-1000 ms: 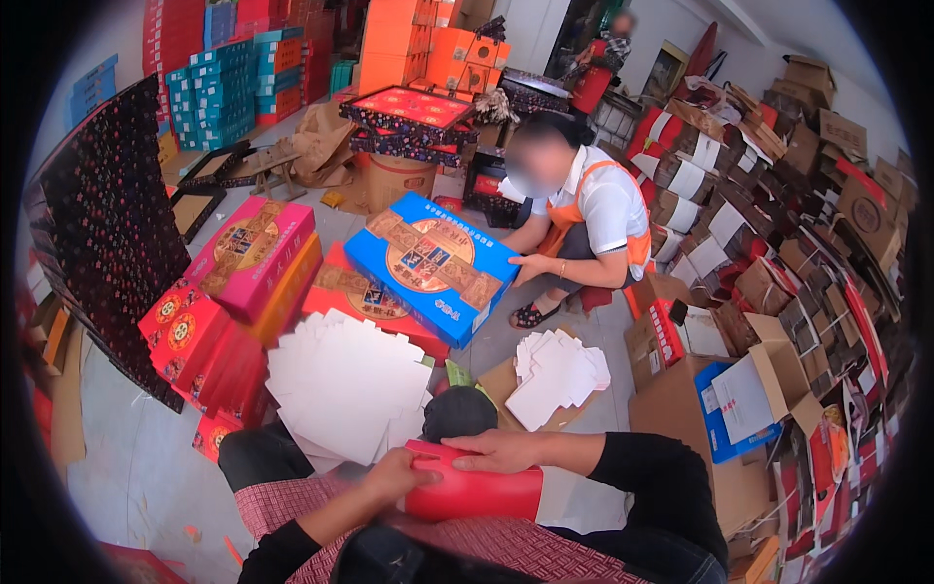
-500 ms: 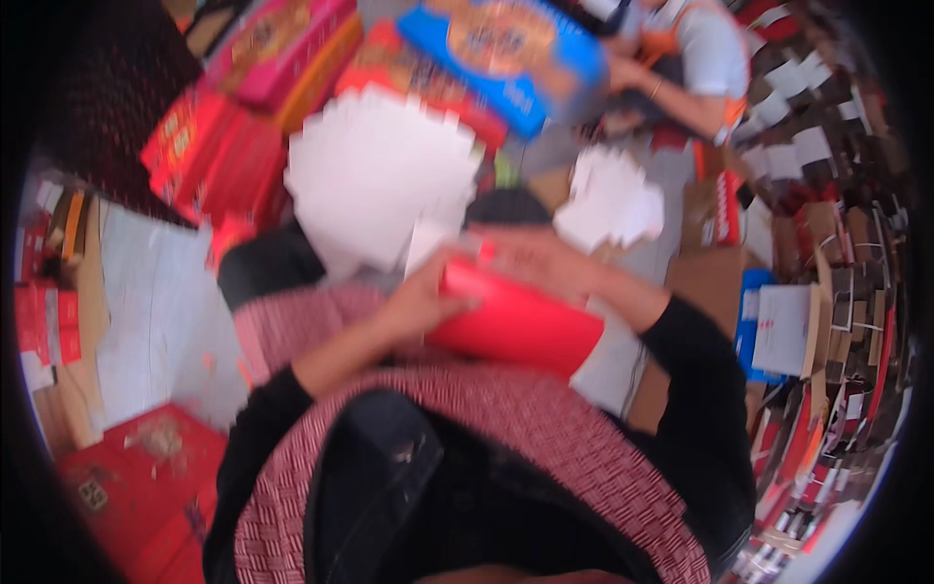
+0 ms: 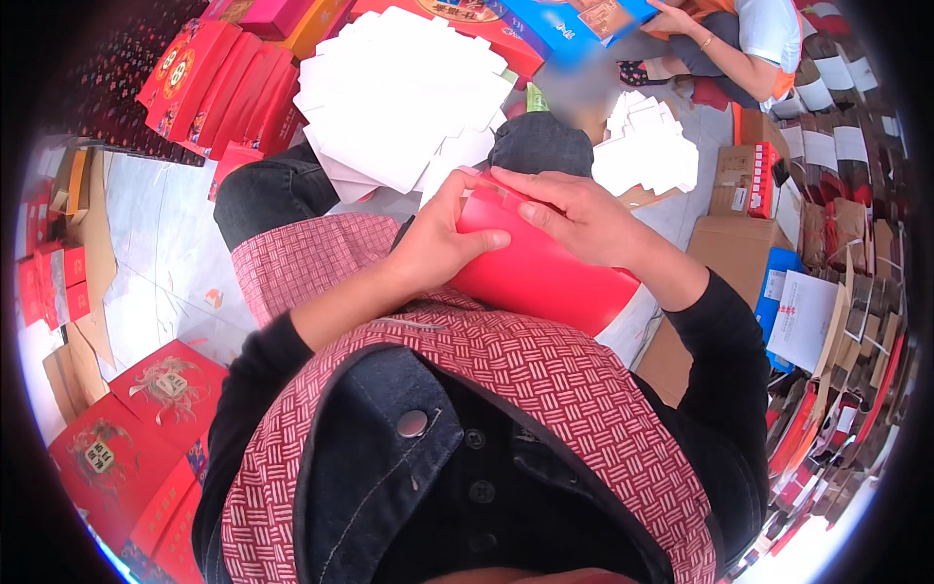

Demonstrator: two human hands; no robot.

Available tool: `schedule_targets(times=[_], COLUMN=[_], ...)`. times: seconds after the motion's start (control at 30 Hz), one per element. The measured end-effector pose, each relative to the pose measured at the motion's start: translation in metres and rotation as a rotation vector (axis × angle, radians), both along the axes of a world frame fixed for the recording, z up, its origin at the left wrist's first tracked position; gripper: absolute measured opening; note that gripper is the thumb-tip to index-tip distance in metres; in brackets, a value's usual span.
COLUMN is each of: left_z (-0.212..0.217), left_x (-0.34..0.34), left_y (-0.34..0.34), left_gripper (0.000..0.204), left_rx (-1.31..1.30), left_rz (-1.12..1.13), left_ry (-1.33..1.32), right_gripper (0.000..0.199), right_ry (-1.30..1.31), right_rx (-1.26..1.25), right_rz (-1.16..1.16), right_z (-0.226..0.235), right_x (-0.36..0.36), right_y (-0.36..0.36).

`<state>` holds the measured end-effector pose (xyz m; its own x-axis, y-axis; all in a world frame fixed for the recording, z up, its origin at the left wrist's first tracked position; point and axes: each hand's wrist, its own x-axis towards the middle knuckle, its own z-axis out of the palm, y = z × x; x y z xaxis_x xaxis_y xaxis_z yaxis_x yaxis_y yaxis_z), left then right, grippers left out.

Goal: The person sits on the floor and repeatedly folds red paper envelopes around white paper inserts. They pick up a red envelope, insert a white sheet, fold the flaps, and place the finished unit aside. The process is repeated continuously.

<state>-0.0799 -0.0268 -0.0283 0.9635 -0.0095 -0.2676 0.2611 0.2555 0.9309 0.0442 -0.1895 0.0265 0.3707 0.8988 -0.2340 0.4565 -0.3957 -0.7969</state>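
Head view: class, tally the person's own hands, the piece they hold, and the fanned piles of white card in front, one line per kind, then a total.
Own hands: 2, the left hand and the right hand
Red cardboard piece in them: 1
Fanned white card piles: 2, larger pile and smaller pile
Total: 5

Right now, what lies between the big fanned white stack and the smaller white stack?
In the head view, a dark-trousered knee lies between them, with a green item just past it. Farther out is blurred.
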Motion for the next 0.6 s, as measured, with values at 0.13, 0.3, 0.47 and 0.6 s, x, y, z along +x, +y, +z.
schedule_targets(times=[0.13,0.3,0.47,0.6], left_z=[0.002,-0.003,0.012,0.017], left_x=[0.000,-0.005,-0.012,0.000], left_y=[0.001,-0.002,-0.001,0.006], left_gripper=[0.030,0.022,0.024,0.014], left_rx=[-0.166,-0.144,0.114,-0.171], left_rz=[0.083,0.204,0.062,0.252], left_ry=[0.141,0.155,0.107,0.221], right_gripper=[0.036,0.027,0.048,0.045], right_ry=[-0.035,-0.111,-0.160,-0.039], right_rx=[-0.006,0.095,-0.089,0.189], right_rz=[0.050,0.034,0.048,0.112], right_z=[0.006,-0.004,-0.010,0.003], right_x=[-0.002,-0.012,-0.024,-0.008], right_y=[-0.001,-0.009,-0.019,-0.017])
